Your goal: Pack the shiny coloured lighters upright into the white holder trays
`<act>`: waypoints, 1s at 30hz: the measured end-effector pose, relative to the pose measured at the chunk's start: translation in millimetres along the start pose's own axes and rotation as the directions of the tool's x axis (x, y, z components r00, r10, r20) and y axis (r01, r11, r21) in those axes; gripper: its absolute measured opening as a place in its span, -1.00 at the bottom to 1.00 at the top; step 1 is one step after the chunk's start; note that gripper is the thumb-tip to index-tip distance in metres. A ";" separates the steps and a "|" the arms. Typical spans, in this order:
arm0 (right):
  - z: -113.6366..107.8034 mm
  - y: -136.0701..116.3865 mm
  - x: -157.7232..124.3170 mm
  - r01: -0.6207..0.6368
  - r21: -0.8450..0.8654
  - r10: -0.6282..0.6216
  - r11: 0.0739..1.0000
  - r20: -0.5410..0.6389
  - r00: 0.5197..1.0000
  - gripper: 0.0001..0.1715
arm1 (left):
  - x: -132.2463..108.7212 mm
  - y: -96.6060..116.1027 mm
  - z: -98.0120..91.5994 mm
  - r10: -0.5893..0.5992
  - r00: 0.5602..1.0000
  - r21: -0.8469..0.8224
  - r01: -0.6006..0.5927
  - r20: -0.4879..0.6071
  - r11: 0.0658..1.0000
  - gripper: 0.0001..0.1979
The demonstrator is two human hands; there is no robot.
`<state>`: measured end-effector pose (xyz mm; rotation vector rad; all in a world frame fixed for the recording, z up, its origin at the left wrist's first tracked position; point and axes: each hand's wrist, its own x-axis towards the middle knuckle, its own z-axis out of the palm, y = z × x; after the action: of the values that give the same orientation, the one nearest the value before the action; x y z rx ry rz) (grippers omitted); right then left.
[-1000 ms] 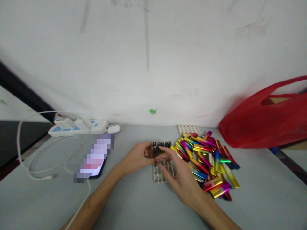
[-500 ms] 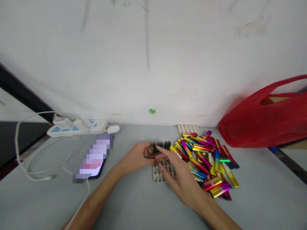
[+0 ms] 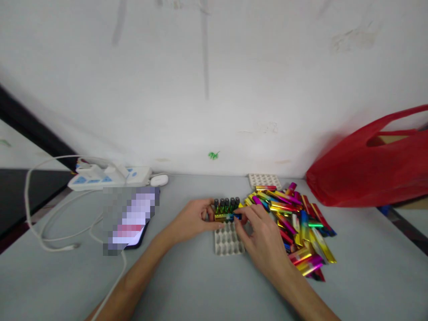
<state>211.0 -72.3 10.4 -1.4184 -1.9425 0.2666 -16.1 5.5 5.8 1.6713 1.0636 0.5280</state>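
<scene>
Several green-and-black batteries point(image 3: 227, 206) stand upright in a row at the far end of a grey egg-crate-like tray point(image 3: 229, 244). Just in front of them, a shiny gold-and-blue foil sleeve point(image 3: 221, 218) lies crosswise over the tray. My left hand point(image 3: 194, 217) pinches the sleeve's gold end between curled fingers and thumb. On the blue end, the fingers of my right hand point(image 3: 263, 234) are closed and partly cover it. Whether a battery is inside the sleeve I cannot tell.
Right of my hands lies a pile of shiny coloured foil sleeves point(image 3: 304, 223), with a second pale tray point(image 3: 265, 180) behind it. A red bag point(image 3: 364, 169) stands at the right. On the left are a phone point(image 3: 135, 218), a white power strip point(image 3: 110, 178) and a looped white cable point(image 3: 30, 209).
My right hand has drawn back slightly to the right from over the batteries and closed on the sleeve's blue end. The batteries and sleeve show more clearly. My left hand is nearly still.
</scene>
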 end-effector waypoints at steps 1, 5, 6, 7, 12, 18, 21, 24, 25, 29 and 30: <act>-0.3 1.0 0.7 0.002 -0.049 -0.001 0.999 0.015 1.000 -0.86 | -0.1 0.6 -0.4 -0.002 1.000 0.003 0.002 0.002 1.000 -0.63; -0.2 1.3 0.6 -0.001 -0.143 0.010 0.990 0.066 0.998 -0.86 | -0.3 1.5 -1.9 -0.006 1.000 0.033 0.006 0.004 0.999 -0.64; -0.4 1.0 0.1 -0.007 -0.140 0.018 0.990 0.079 0.997 -0.85 | -0.3 1.6 -2.1 -0.007 1.000 0.033 0.007 0.005 0.999 -0.64; -0.8 0.7 -0.4 -0.014 -0.130 0.026 0.991 0.092 0.995 -0.83 | -0.4 1.8 -2.1 -0.006 1.000 0.025 0.006 0.007 1.000 -0.63; -3.4 0.3 -2.6 -0.029 -0.082 0.040 0.996 0.133 0.990 -0.78 | -0.6 3.2 -2.3 -0.002 1.000 0.012 0.002 0.013 1.000 -0.62; -4.9 2.0 -3.0 -0.014 -0.038 0.018 0.999 0.121 0.992 -0.78 | -1.9 3.6 -4.0 -0.005 1.000 0.056 0.005 0.010 0.998 -0.57; -6.0 2.7 -1.8 -0.017 0.045 0.013 0.999 0.087 0.996 -0.76 | -2.8 4.1 -4.3 -0.015 1.000 0.069 0.014 0.010 0.997 -0.56; -6.7 2.2 -0.7 -0.012 0.145 0.004 0.989 0.053 0.999 -0.74 | -2.9 4.4 -4.6 -0.017 1.000 0.072 0.016 0.010 0.997 -0.57; -6.5 1.6 -0.5 -0.009 0.169 0.002 0.986 0.041 0.999 -0.75 | -2.6 4.3 -4.6 -0.017 1.000 0.070 0.016 0.012 0.997 -0.57; -3.5 -4.7 2.5 -0.002 0.227 -0.004 0.974 0.024 1.000 -0.78 | -0.8 2.1 -4.7 -0.019 1.000 0.043 0.019 0.022 0.999 -0.56; -2.4 -7.5 4.2 0.005 0.231 -0.011 0.973 0.024 1.000 -0.78 | -0.4 1.5 -4.6 -0.018 1.000 0.035 0.017 0.024 0.999 -0.56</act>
<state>206.3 -72.0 17.9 -1.2600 -1.8683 0.4925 -19.3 7.5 8.9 1.6931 1.0747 0.4792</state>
